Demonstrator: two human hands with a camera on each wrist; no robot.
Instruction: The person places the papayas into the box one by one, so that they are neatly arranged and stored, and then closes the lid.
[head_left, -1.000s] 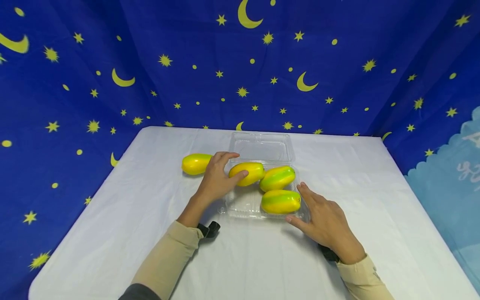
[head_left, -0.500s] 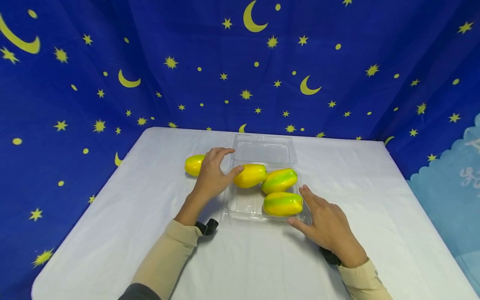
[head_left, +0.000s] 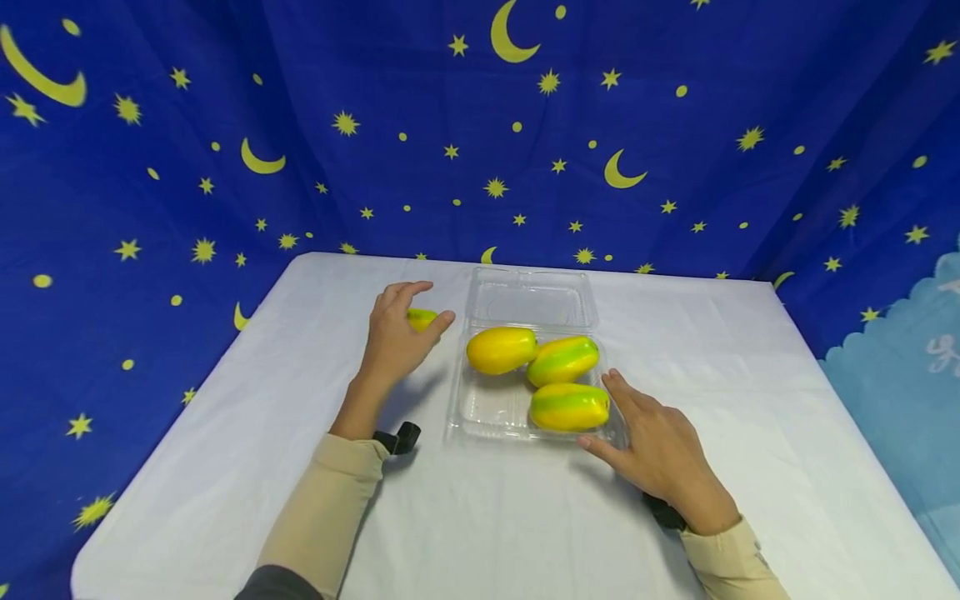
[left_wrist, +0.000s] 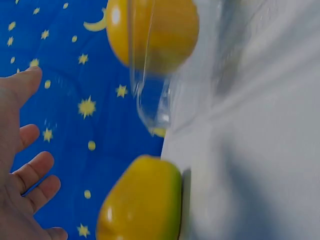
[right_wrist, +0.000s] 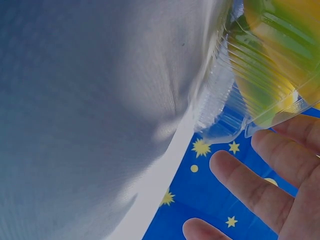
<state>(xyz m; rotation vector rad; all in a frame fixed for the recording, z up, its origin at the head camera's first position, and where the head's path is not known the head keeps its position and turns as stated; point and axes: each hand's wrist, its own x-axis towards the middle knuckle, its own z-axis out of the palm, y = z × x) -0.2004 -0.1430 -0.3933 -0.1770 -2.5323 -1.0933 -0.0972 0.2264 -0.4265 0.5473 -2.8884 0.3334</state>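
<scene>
Three yellow-green papayas lie in a clear plastic clamshell container [head_left: 487, 408]: one at the back left [head_left: 501, 350], another papaya [head_left: 562, 361] beside it, and a papaya [head_left: 570, 407] at the front right. My left hand [head_left: 393, 342] hovers, fingers spread and holding nothing, over a fourth papaya [head_left: 422, 319] on the table left of the container. In the head view the hand hides most of that papaya; the left wrist view shows it [left_wrist: 142, 200] apart from the fingers. My right hand [head_left: 656, 442] lies with straight fingers at the container's right edge, fingertips right at its rim [right_wrist: 270, 127].
The container's hinged lid [head_left: 532, 300] lies folded back on the far side. A white cloth [head_left: 225, 467] covers the table, and a blue curtain [head_left: 420, 92] with moons and stars hangs behind it.
My left hand has let go of the back-left papaya in the container and moved left over the papaya on the table. My right hand stays by the container.
</scene>
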